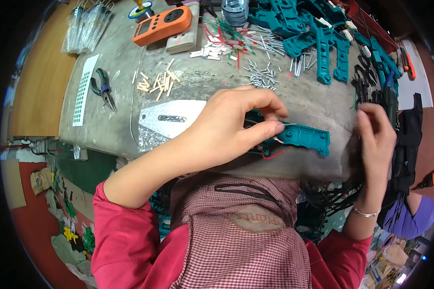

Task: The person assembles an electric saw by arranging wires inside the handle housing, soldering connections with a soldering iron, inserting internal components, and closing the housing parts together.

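My left hand (236,123) is over the middle of the bench. Thumb and forefinger are pinched on a thin pale wire (291,124) at a teal plastic housing half (306,138). The housing lies near the bench's front edge, its left part hidden under my hand. A short red wire (275,155) sticks out below it. My right hand (378,137) is at the bench's right edge, near dark cables and black parts (364,84). Its fingers are bent and blurred, so what they hold, if anything, does not show. Left of my left hand lies a bubble-wrap-covered plate (171,115).
Pliers (102,89), a sheet of green dots (84,91) and small pale sticks (160,83) lie at left. Screws (261,74), white connectors (217,50), an orange meter (163,24) and a metal coil (235,12) lie farther back. Teal housings (323,53) are piled at back right.
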A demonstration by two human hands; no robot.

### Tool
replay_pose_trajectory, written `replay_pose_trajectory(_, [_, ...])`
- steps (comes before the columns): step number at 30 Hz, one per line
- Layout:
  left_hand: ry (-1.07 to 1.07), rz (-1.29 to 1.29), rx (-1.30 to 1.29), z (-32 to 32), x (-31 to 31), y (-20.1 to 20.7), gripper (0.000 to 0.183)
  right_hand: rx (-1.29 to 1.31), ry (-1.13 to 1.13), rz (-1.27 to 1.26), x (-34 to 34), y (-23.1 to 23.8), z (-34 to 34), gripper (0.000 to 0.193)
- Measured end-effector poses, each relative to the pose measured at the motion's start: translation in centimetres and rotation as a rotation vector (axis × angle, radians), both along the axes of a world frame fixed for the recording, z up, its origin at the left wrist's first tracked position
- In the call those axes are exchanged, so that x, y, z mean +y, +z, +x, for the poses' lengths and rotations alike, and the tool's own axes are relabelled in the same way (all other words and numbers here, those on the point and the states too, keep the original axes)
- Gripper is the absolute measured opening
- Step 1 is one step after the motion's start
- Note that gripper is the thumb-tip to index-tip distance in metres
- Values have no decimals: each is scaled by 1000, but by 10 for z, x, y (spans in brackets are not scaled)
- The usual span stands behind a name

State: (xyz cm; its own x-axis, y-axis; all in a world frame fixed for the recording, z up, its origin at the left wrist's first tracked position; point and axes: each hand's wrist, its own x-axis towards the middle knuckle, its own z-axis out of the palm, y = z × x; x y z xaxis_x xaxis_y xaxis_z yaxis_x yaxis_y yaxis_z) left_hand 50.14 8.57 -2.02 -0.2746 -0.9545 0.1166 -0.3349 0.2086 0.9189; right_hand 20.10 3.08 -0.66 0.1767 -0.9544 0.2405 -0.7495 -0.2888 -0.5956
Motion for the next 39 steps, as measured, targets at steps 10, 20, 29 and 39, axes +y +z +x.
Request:
replay_pose_trajectory(10, [1,-621,-150,-4,57,28,32,627,-213,-87,-3,-18,-62,48])
replay_pose_trajectory(20, [-263,-372,101,-119,68,-33,69,-858,-93,123,37,34,-36,49])
replay_pose_trajectory(29, [-635,387,504,-101,89,-42,47,-1029,89,45,21,70,-31,45])
replay_pose_trajectory(39, [-108,-475,-564,-69,104,-14,17,38,446,188,89,13,16,47])
